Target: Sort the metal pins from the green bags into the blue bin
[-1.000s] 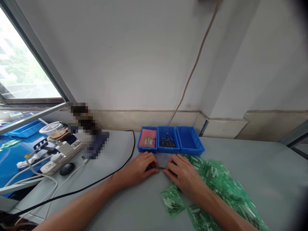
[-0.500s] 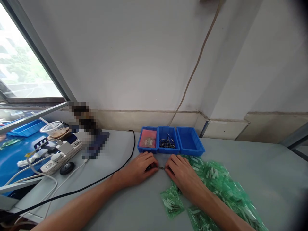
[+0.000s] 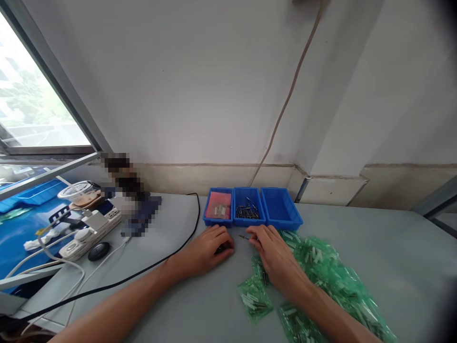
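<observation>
Between the thumb and fingers of my right hand (image 3: pixel 269 247) is a small thin metal pin (image 3: pixel 243 237), its end pointing left. My left hand (image 3: pixel 210 250) rests on the table with fingers curled and the thumb close to them; whatever is inside the curl is hidden. Just beyond the hands is a blue bin of dark metal pins (image 3: pixel 247 212). Beside it on the left, another blue bin (image 3: pixel 217 222) holds a pink bag (image 3: pixel 218 199). A third blue bin (image 3: pixel 282 209) on the right shows a bare floor. Green plastic packets (image 3: pixel 255 297) lie beside my right forearm.
A large heap of green packets (image 3: pixel 332 267) spreads to the right. On the left, a black cable (image 3: pixel 153 263) crosses the grey table, near a black mouse (image 3: pixel 99 251) and a white power strip (image 3: pixel 91 233) with cords. The wall stands behind the bins.
My right hand has moved slightly up and away from my left hand, carrying the pin, which earlier spanned both hands' fingertips. The left hand has stayed in place.
</observation>
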Action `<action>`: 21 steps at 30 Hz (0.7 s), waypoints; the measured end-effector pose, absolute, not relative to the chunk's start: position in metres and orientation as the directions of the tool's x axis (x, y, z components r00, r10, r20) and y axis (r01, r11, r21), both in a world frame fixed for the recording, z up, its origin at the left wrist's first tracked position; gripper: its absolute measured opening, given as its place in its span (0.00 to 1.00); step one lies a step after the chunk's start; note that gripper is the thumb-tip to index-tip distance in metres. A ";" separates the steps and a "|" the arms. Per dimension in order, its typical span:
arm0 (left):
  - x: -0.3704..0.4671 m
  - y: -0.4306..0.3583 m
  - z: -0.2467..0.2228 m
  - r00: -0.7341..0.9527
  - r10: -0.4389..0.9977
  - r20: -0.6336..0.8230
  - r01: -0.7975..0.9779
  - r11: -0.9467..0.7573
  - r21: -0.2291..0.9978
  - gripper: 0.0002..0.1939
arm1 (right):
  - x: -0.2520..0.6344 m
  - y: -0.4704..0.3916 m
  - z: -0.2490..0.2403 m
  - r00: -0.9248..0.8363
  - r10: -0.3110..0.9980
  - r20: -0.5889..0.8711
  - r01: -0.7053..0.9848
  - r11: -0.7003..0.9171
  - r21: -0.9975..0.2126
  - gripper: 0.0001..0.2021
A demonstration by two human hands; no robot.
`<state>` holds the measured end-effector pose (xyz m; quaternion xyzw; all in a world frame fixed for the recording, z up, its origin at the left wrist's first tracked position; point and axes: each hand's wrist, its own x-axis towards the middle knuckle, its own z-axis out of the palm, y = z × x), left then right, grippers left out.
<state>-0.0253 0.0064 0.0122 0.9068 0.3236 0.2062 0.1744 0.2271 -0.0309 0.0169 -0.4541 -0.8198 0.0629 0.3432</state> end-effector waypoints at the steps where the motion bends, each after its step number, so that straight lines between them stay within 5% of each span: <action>1: -0.025 0.006 0.012 0.706 0.658 0.263 0.516 -0.732 0.444 0.04 | 0.228 -0.031 0.017 -0.362 0.776 0.516 0.705 0.590 -0.393 0.10; 5: -0.025 0.006 0.012 0.706 0.656 0.269 0.526 -0.739 0.421 0.04 | 0.228 -0.031 0.018 -0.354 0.763 0.541 0.711 0.595 -0.375 0.11; 21: -0.024 0.006 0.014 0.720 0.638 0.273 0.499 -0.749 0.436 0.04 | 0.225 -0.032 0.024 -0.167 0.854 0.492 0.594 0.485 -0.641 0.07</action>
